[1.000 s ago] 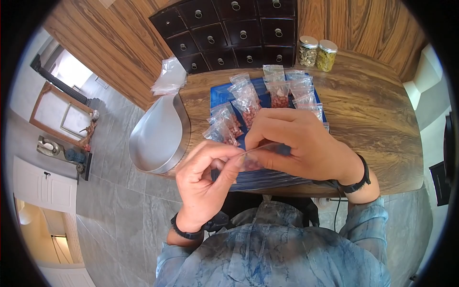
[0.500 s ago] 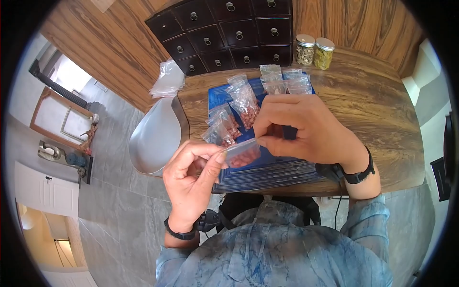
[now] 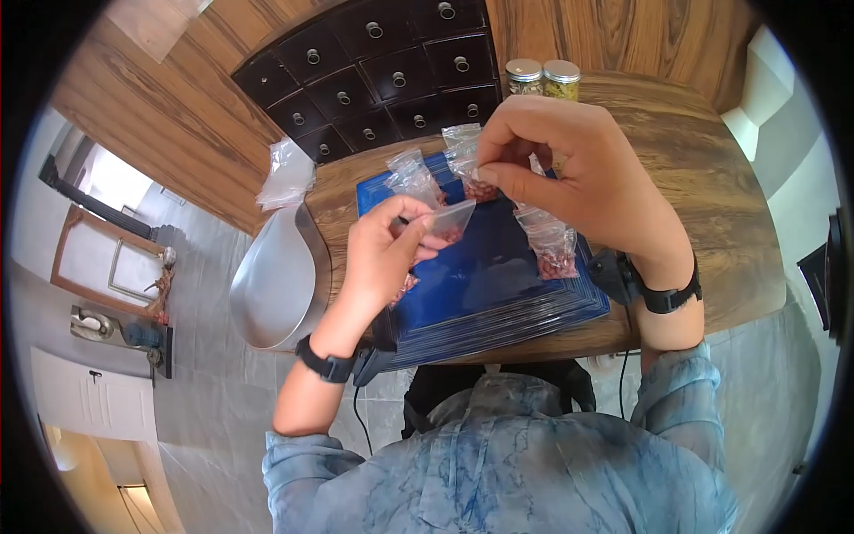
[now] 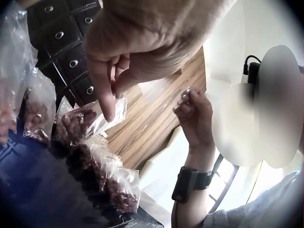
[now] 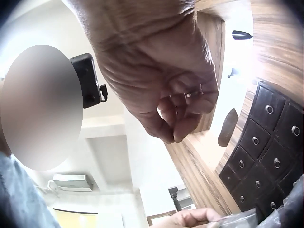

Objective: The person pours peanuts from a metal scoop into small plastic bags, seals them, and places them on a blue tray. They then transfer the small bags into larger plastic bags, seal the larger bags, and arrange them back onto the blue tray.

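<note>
In the head view, the left hand (image 3: 381, 254) pinches the top of a small clear bag (image 3: 455, 222) with reddish pieces at its bottom. The left wrist view shows this bag (image 4: 78, 124) hanging tilted from the thumb and fingers of the left hand (image 4: 137, 47). Raised apart to the right is the right hand (image 3: 578, 169), its thumb and fingers curled together. Nothing shows between those fingertips in the right wrist view, where the right hand (image 5: 161, 80) is close to the camera. Filled bags (image 3: 553, 245) lie beyond both hands on a blue tray (image 3: 485, 285).
A metal scoop-shaped pan (image 3: 274, 285) stands left of the tray, with flat clear bags (image 3: 286, 173) behind it. A dark drawer cabinet (image 3: 382, 84) and two lidded jars (image 3: 561, 82) stand at the back of the wooden table (image 3: 703, 196).
The right hand has let go of the bag's edge and moved up and away from the left hand. The left hand, still holding the bag, has shifted up toward the tray's left side.
</note>
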Demonstrator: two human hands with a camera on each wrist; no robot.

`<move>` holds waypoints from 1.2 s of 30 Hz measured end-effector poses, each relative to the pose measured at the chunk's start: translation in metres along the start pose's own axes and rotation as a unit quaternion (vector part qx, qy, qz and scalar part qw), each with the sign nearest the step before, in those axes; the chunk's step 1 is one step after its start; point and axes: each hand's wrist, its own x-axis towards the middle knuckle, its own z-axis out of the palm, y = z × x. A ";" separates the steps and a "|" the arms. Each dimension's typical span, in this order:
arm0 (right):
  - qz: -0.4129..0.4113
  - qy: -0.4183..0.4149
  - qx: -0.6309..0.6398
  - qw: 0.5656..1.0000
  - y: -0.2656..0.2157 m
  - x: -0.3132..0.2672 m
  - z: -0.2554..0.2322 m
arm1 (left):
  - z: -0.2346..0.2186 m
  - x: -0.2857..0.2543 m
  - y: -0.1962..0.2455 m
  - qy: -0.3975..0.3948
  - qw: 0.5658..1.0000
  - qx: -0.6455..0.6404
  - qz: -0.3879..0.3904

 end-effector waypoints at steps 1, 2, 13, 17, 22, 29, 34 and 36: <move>-0.006 -0.002 -0.011 1.000 -0.001 0.000 -0.001 | 0.002 0.010 -0.001 -0.009 1.000 0.006 -0.010; -0.013 -0.004 -0.021 1.000 -0.002 -0.001 -0.002 | 0.005 0.020 -0.005 -0.024 0.999 -0.044 0.018; -0.080 0.016 -0.064 0.995 0.005 -0.002 -0.001 | 0.018 0.070 -0.018 -0.001 0.998 0.032 0.058; -0.081 0.007 -0.075 0.994 0.005 -0.003 0.000 | -0.005 0.057 -0.018 0.056 0.954 0.289 0.057; -0.073 -0.012 -0.089 0.993 0.006 -0.002 0.008 | -0.030 0.060 -0.056 0.102 0.938 0.326 0.056; -0.054 -0.051 -0.098 0.992 0.003 -0.001 0.011 | -0.028 0.059 -0.048 0.041 0.956 0.284 0.062; -0.040 -0.061 -0.094 0.993 0.007 -0.001 0.012 | -0.022 0.025 -0.011 0.074 0.967 0.211 0.121; -0.024 -0.066 -0.081 0.994 0.011 -0.001 0.014 | -0.020 0.008 -0.002 0.076 0.980 0.133 0.128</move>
